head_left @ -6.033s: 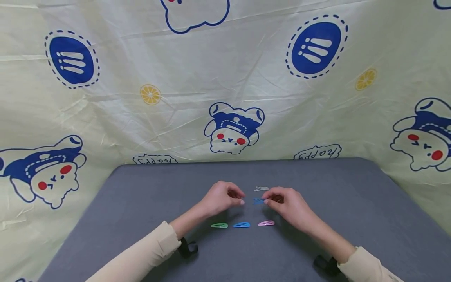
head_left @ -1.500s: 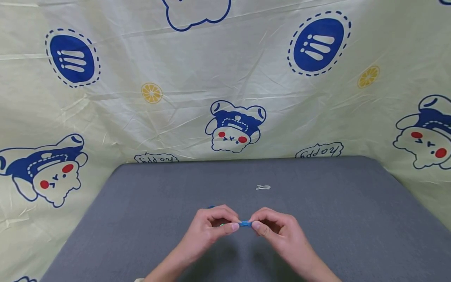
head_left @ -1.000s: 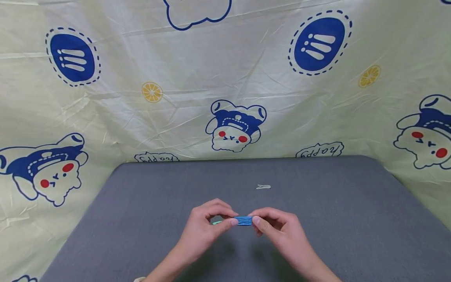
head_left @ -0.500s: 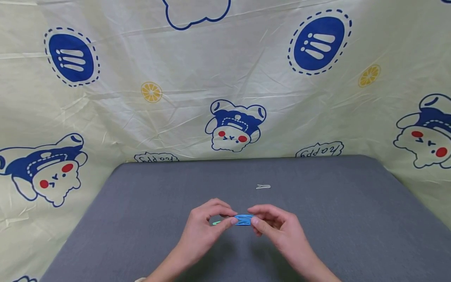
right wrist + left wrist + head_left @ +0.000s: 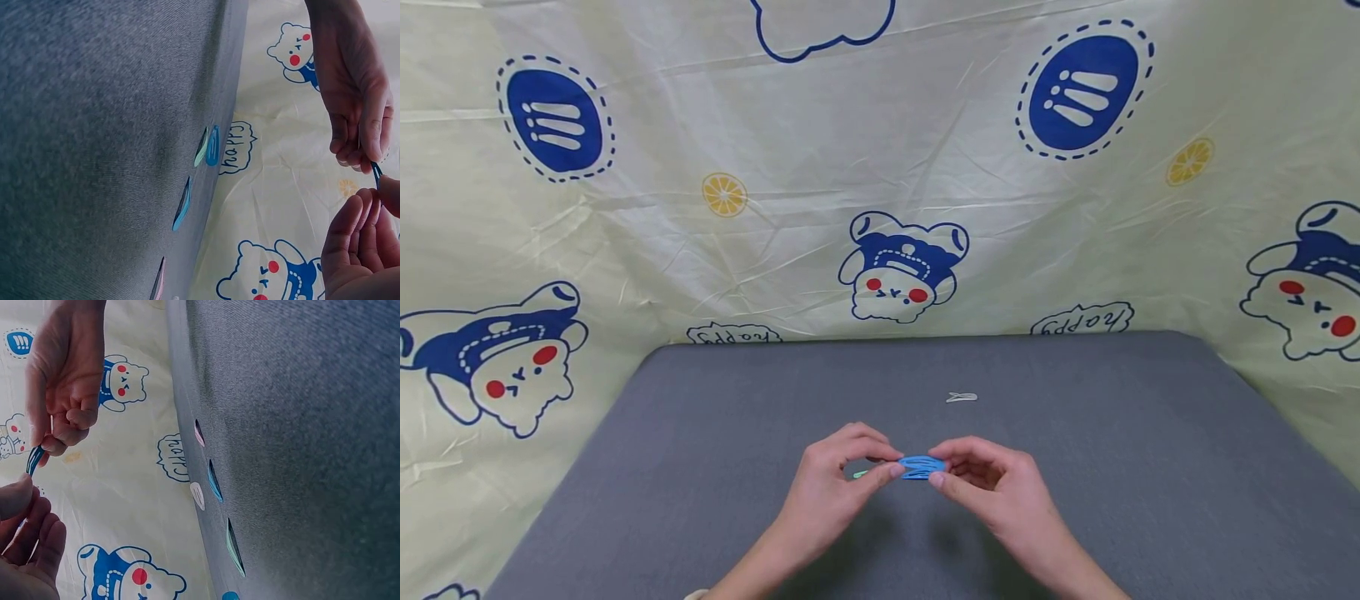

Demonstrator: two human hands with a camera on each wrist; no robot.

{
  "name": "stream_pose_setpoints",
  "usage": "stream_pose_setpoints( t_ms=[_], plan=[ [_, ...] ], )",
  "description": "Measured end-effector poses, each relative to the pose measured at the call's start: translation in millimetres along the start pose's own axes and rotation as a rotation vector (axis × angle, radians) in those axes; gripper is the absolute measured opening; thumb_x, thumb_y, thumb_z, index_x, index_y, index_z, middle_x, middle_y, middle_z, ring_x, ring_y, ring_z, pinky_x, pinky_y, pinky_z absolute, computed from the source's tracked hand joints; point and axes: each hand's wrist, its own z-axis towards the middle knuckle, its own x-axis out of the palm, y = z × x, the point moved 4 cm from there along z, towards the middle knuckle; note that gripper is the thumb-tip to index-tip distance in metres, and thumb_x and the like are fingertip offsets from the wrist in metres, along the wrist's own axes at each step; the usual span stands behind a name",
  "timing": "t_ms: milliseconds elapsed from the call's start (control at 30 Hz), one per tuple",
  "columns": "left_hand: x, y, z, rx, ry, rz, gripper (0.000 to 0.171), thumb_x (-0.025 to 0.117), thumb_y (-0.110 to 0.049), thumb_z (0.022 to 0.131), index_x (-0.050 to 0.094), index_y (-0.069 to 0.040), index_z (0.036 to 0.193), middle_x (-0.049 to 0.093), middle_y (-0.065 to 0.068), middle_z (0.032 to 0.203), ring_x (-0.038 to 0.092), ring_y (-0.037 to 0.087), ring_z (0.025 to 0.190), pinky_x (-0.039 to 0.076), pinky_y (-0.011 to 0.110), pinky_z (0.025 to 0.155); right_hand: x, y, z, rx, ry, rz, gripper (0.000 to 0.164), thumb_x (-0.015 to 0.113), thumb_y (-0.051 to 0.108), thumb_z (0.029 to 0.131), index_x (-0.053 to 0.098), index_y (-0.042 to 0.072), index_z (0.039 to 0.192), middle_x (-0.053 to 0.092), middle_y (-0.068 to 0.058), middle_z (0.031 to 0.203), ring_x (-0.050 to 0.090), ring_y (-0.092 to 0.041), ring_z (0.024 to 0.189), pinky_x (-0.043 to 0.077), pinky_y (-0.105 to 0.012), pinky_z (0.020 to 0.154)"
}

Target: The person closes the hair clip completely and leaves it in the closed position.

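Note:
A blue snap hair clip is held above the table between both hands. My left hand pinches its left end between thumb and fingertips. The right hand holds the other end, its thumb and index finger on either side of the clip. In the left wrist view the held clip spans the two hands' fingertips. The hands partly hide the clips lying below: a green hair clip, a second blue hair clip and a pink hair clip in a row.
A white hair clip lies farther back on the grey table. Another blue hair clip lies beyond the green one in the right wrist view. A printed curtain hangs behind the table's far edge.
Six seconds ago the right hand was at a blue clip near the white one. Both hands then came together nearer me on a blue clip. Lately the right fingers have spread slightly.

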Motion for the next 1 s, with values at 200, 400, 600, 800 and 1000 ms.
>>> stream_pose_setpoints(
  t_ms=[200,400,600,800,1000],
  plan=[
    [-3.3,2.5,-1.8,-0.002,0.005,0.019,0.009,0.079,-0.018,0.083,0.078,-0.019,0.092,0.067,-0.01,0.091,0.062,0.012,0.086,0.051,0.028,0.071,1.0,-0.7,4.2,0.01,0.04,-0.104,0.02,0.079,0.027,0.085,0.073,0.018,0.102,0.068,-0.005,0.091,0.064,-0.025,0.083,0.054,-0.031,0.071],
    [-7.6,6.1,-4.8,0.034,0.024,0.053,0.007,0.079,-0.016,0.084,0.077,-0.018,0.091,0.066,-0.012,0.09,0.062,0.01,0.085,0.051,0.028,0.075,5.6,-5.4,11.1,-0.009,0.099,-0.173,0.015,0.078,0.025,0.086,0.073,0.021,0.099,0.067,-0.001,0.092,0.063,-0.023,0.083,0.054,-0.032,0.075],
    [-10.9,13.1,-10.6,0.015,0.064,0.078,0.007,0.078,-0.014,0.085,0.076,-0.018,0.09,0.066,-0.012,0.089,0.061,0.01,0.085,0.052,0.033,0.076,11.4,-9.0,15.1,-0.067,0.149,-0.235,0.011,0.078,0.023,0.086,0.074,0.024,0.096,0.068,0.005,0.089,0.064,-0.017,0.079,0.054,-0.03,0.074],
    [-13.2,23.3,-17.7,-0.072,0.115,0.095,0.011,0.078,-0.004,0.083,0.075,-0.014,0.087,0.065,-0.013,0.088,0.061,0.009,0.082,0.053,0.031,0.074,18.4,-15.4,19.8,-0.066,0.237,-0.273,0.012,0.077,0.022,0.086,0.074,0.021,0.097,0.066,0.006,0.086,0.061,-0.015,0.078,0.052,-0.028,0.071],
    [-16.2,35.9,-26.5,-0.18,0.171,0.079,0.009,0.077,-0.006,0.085,0.076,-0.015,0.088,0.066,-0.012,0.086,0.061,0.009,0.08,0.052,0.028,0.074,26.9,-23.3,24.5,-0.032,0.329,-0.305,0.011,0.078,0.022,0.085,0.074,0.021,0.095,0.065,0.007,0.08,0.061,-0.013,0.074,0.051,-0.028,0.065]
  ],
)
